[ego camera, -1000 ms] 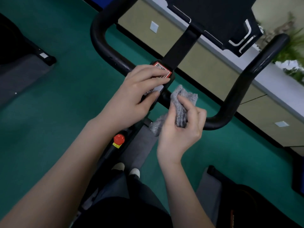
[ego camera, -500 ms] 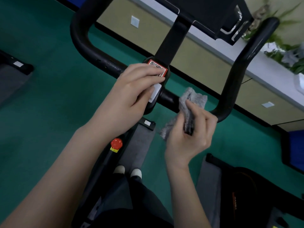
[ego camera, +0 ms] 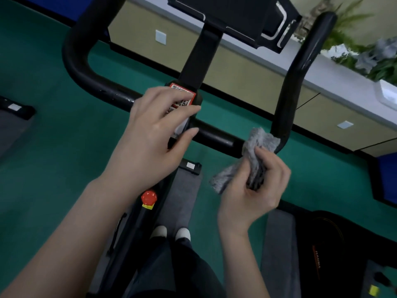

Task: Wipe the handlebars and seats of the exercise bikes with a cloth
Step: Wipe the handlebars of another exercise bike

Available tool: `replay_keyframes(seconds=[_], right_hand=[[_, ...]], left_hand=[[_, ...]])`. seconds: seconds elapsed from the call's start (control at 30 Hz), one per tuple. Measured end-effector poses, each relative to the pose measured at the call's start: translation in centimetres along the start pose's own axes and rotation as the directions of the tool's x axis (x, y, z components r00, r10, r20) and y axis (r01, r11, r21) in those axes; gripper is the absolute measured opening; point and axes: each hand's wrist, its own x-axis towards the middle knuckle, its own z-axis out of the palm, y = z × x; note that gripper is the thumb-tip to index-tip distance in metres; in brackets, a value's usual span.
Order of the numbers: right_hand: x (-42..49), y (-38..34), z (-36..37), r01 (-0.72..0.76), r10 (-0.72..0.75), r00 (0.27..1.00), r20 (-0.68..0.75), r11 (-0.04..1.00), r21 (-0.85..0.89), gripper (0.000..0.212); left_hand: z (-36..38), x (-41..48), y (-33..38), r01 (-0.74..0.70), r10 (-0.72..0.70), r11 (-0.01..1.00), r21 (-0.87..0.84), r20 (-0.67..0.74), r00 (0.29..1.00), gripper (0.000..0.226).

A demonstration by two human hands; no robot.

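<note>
We had our right hand [ego camera: 255,190] curled round a crumpled grey cloth [ego camera: 256,151], thumb and fingers pinching its middle. Its upper end was pressed against the black handlebar [ego camera: 217,137] just where the crossbar bends up into the right-hand grip, and its lower end hung loose to the left of our palm. Our left hand [ego camera: 154,134] was not gripping anything. Its fingers lay fairly straight and spread over the clamp at the centre of the handlebar, partly covering a red-edged sticker [ego camera: 182,96] printed with a square code, and the thumb reached along the crossbar just below. Between our two hands a bare stretch of the crossbar showed. From the clamp a black stem rose to a dark console holder [ego camera: 236,16] at the top edge of the view. Below our left wrist a red knob [ego camera: 148,197] stood on the bike's frame, and lower down the pale toes of our shoes [ego camera: 169,232] showed on a grey mat [ego camera: 184,196] laid over the green floor [ego camera: 43,147]. Along the far side ran a low beige wall with a white ledge, with green plants [ego camera: 365,54] on it at the right. Whether the cloth was damp or dry, we could not tell.
</note>
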Motion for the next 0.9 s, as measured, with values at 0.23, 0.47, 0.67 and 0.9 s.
replay_keyframes(seconds=[0.23,0.47,0.67,0.9], right_hand=[[0.2,-0.5,-0.1,-0.006,0.006,0.999,0.050,1.000,-0.004,0.014],[-1.7,-1.3,-1.1,-0.531,0.542,0.835,-0.098,0.839,0.120,0.011],[-2.8,-3.0,1.2,-0.745,0.774,0.631,0.047,0.588,0.314,0.007],[-3.5,-5.0,4.2,-0.849,0.829,0.482,0.285,0.361,0.386,0.012]], left_hand=[[-0.1,0.0,0.2,0.008,-0.009,1.000,0.018,0.016,1.000,0.030],[0.1,-0.2,0.3,-0.066,0.059,0.995,0.070,0.095,0.994,0.035],[0.0,-0.3,-0.3,-0.085,0.080,0.996,0.031,0.123,0.989,0.027],[-1.0,-0.1,-0.7,-0.091,0.098,0.994,-0.057,0.146,0.984,0.024]])
